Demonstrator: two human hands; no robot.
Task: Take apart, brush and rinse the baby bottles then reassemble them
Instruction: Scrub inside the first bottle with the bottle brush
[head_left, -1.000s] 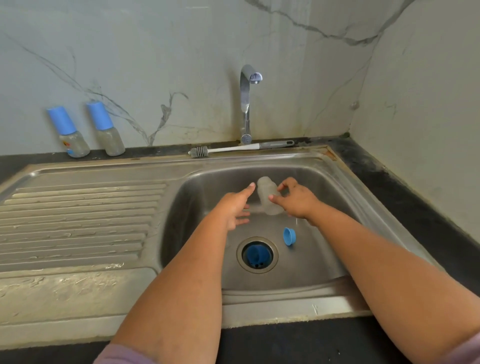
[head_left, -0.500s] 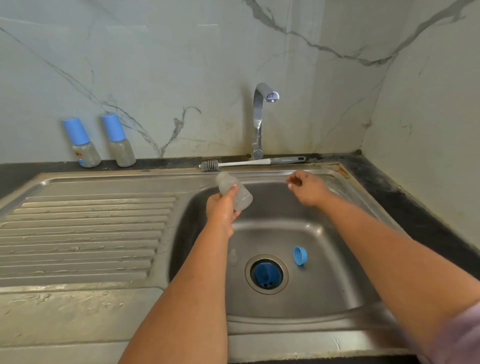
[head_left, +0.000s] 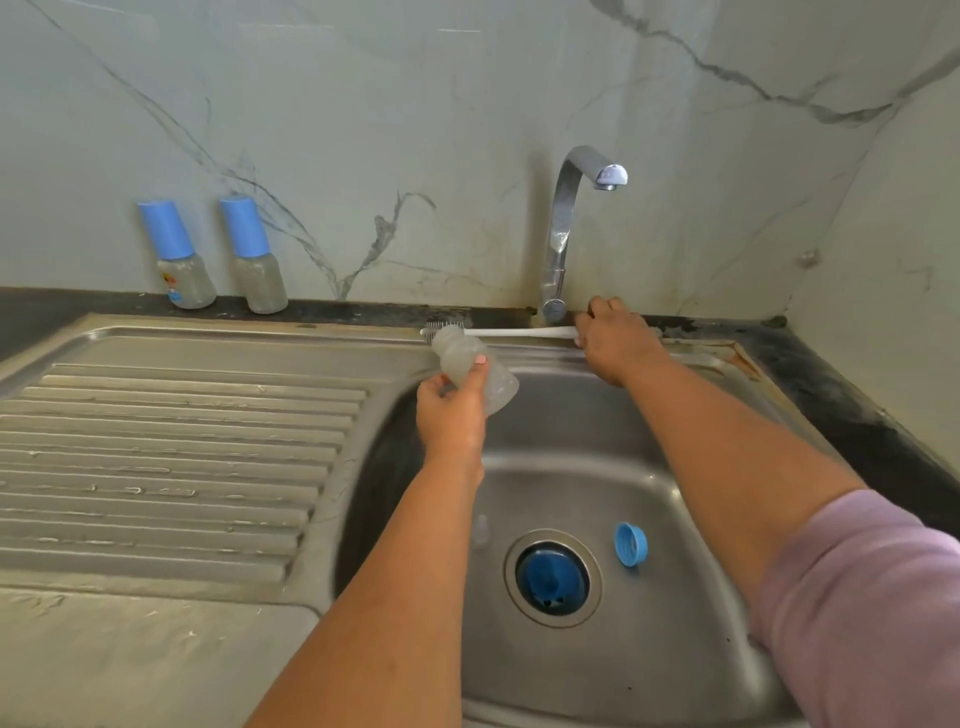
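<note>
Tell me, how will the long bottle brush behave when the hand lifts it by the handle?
The bottle brush looks thin and light, so it should lift easily. Its slim white shaft may flex a little. The right hand sits at the handle end, so the bristle end will probably dip.

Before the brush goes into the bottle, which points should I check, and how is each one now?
1. Left hand grips the clear plastic bottle body: ok.
2. Right hand has its grip on the white-handled bottle brush: cannot tell, the hand covers the handle.
3. Brush lifted off the steel sink rim: not ok.
4. Bottle's open end turned toward the brush: cannot tell.
5. Blue screw ring off the bottle: ok, it lies in the basin.
6. Water running from the chrome tap: not ok.
</note>
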